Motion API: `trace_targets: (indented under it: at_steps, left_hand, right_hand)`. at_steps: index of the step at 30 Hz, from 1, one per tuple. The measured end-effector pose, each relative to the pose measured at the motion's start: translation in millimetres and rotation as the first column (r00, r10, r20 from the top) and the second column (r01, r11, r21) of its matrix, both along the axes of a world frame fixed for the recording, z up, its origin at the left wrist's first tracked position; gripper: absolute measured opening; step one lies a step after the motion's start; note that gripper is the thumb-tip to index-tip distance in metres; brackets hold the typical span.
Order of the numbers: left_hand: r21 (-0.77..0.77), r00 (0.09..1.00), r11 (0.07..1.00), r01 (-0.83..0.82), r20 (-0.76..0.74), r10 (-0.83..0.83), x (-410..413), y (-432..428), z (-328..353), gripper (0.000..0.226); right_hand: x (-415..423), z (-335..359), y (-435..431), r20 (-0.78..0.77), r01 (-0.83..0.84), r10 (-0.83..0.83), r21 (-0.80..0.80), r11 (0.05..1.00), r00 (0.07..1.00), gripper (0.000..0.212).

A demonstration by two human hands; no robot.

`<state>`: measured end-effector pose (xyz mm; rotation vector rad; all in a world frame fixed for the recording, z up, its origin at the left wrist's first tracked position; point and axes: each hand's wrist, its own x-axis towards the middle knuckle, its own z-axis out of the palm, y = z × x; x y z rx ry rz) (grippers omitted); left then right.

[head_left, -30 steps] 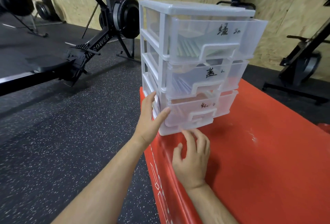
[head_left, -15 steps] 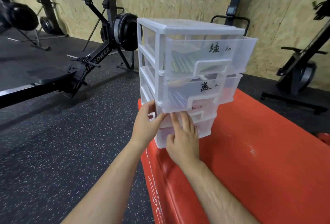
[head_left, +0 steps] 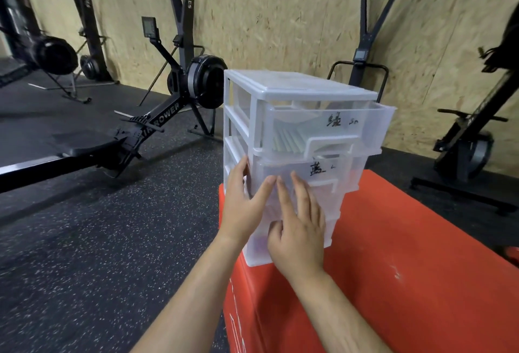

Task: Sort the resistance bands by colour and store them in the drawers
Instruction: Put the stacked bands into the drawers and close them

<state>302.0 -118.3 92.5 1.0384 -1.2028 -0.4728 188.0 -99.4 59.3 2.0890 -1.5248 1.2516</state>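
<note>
One translucent drawer unit (head_left: pixel 297 87) is seen standing on the red box (head_left: pixel 407 254), at its near left corner, close to the left edge; three drawers are counted; the top drawer (head_left: pixel 365 127), in which pale green bands (head_left: pixel 286 142) are seen, juts forward, the middle drawer (head_left: pixel 345 172) less so; the bottom drawer (head_left: pixel 332 212) is largely hidden. The left hand (head_left: pixel 243 212) is laid on the unit's left front corner, its fingers (head_left: pixel 238 172) straight; the right hand (head_left: pixel 300 229) is pressed flat against the drawer fronts, its fingers (head_left: pixel 302 192) extended; nothing is gripped. Bare red surface is left to the right; speckled floor (head_left: pixel 84 240) lies to the left.
</note>
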Motion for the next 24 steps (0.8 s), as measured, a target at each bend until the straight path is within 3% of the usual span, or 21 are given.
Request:
trace_targets:
  at_steps: [5, 8, 11, 13, 15, 19, 24]
  left_hand:
    - [-0.007, 0.997, 0.997, -0.074, 0.017, 0.074, 6.7, -13.1, 4.0, 0.040]
    - [0.014, 0.997, 0.997, -0.077, 0.005, 0.077, 11.0, -13.1, 2.3, 0.039]
    - [-0.028, 0.998, 1.000, -0.006, -0.070, 0.004, 13.2, -7.6, 15.7, 0.062]
    - [-0.041, 0.998, 0.998, 0.037, -0.057, -0.039, 11.5, -1.8, 36.5, 0.082]
    - [-0.067, 0.998, 0.996, 0.057, 0.026, -0.056, 7.9, 5.0, 63.4, 0.090]
    - [-0.097, 0.982, 0.985, 0.140, 0.141, -0.126, 12.9, 6.0, 106.7, 0.063]
    - [-0.032, 0.959, 0.993, 0.109, 0.268, -0.097, 31.8, -6.2, 112.2, 0.089]
  right_hand:
    - [12.7, 12.9, -10.2, -0.044, 0.026, -0.021, 0.105, 0.994, 0.999, 0.080]
    - [9.3, 16.5, -0.4, 0.089, -0.007, 0.012, -0.053, 0.999, 0.996, 0.073]
    - [5.5, 35.2, 14.4, 0.154, -0.005, 0.046, -0.259, 0.966, 0.987, 0.075]
    - [6.5, 60.5, 15.2, 0.131, -0.007, 0.046, -0.284, 0.959, 0.990, 0.078]
    - [5.1, 81.8, 10.5, 0.084, -0.013, 0.035, -0.256, 0.967, 0.996, 0.080]
    - [-0.6, 103.1, -4.1, -0.015, -0.017, 0.015, -0.112, 0.994, 1.000, 0.092]
    - [3.3, 110.7, -8.4, -0.062, -0.044, 0.047, 0.050, 0.998, 0.997, 0.089]
